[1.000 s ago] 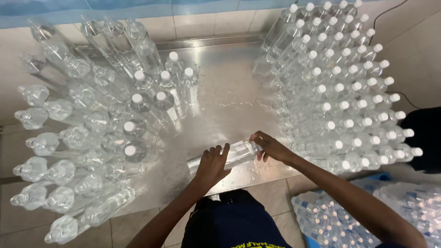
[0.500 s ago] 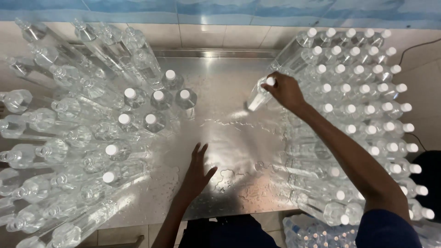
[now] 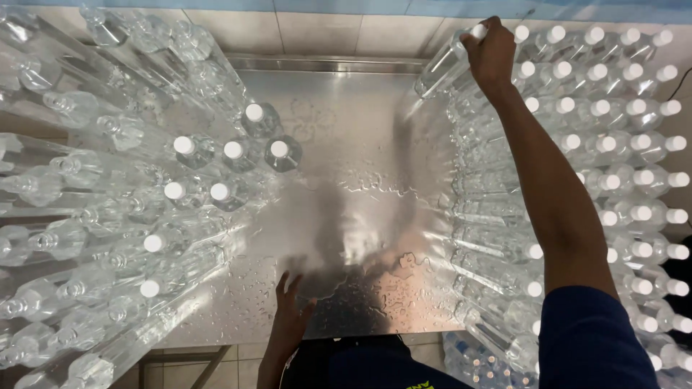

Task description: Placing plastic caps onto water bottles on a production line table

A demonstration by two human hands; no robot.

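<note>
Head view shows our right hand [image 3: 492, 52] stretched far out to about one o'clock, fingers wrapped around the capped neck of a clear bottle [image 3: 445, 70]. We hold it from above, at the far left corner of the block of capped bottles [image 3: 613, 144] that fills the right side of the wet steel table [image 3: 346, 216]. Its long axis runs slantwise: the white cap sits under our fingers and the body leans down and away toward seven o'clock from the grip, so its base points at the bare middle of the table. Whether that base touches the steel we cannot tell.

Our left hand [image 3: 288, 317] lies flat and spread on the near edge at six o'clock, holding nothing, well apart from that bottle. A crowd of bottles [image 3: 108, 216], some capped and some uncapped, stands at nine o'clock, nearer the left hand.
</note>
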